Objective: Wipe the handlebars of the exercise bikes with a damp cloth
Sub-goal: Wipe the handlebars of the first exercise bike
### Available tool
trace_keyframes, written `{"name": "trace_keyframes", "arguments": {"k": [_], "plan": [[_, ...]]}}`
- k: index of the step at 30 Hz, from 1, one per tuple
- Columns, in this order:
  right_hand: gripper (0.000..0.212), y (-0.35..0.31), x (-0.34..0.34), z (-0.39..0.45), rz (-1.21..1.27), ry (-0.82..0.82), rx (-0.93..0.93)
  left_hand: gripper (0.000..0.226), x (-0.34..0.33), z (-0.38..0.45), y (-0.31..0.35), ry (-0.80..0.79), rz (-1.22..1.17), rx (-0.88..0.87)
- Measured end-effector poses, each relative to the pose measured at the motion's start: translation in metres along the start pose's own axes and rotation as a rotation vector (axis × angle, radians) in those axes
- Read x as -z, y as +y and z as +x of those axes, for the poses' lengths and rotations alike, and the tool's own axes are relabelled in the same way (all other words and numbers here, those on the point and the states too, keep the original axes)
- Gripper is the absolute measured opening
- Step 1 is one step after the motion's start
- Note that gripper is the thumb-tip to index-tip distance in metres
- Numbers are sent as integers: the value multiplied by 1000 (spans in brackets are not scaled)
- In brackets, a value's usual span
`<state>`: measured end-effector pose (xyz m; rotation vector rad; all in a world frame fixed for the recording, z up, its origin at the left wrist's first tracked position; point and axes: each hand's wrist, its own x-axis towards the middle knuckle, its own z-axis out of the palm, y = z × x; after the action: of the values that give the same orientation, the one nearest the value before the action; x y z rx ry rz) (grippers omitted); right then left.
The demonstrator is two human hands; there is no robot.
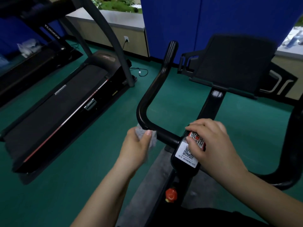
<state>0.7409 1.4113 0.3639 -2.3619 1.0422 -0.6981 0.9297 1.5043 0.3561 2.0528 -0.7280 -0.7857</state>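
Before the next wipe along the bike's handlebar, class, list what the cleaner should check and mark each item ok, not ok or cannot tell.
1. Cloth in the left hand: ok, grip is closed round it.
2. Cloth touching the left handlebar: ok, it sits at the lower bend.
3. Bike steadied: ok, right hand rests on the centre block with the QR stickers.
4. Cloth damp: cannot tell.
5. Upper stretch of the left handlebar free to wipe: ok, nothing on it.
6. Right handlebar already wiped: cannot tell.
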Motion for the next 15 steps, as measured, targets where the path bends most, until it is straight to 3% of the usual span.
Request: {"name": "trace_keyframes", "arguments": {"k": [2, 4, 6, 10, 15], "plan": [[25, -1, 0, 0, 7, -1, -6, 46, 14, -8, 11, 181, 111, -167], [26, -2, 1, 0, 15, 2, -11, 60, 28, -3, 23, 242, 85, -362], [26, -2, 1, 0, 19, 0, -9, 63, 35, 13, 29, 161, 165, -473], [25, -2, 2, -1, 27, 6, -17, 41, 26, 38, 26, -25, 587, -621], [23, -1, 1, -1, 23, 18, -4, 37, 3, 20, 26, -198, 635, -785]]}}
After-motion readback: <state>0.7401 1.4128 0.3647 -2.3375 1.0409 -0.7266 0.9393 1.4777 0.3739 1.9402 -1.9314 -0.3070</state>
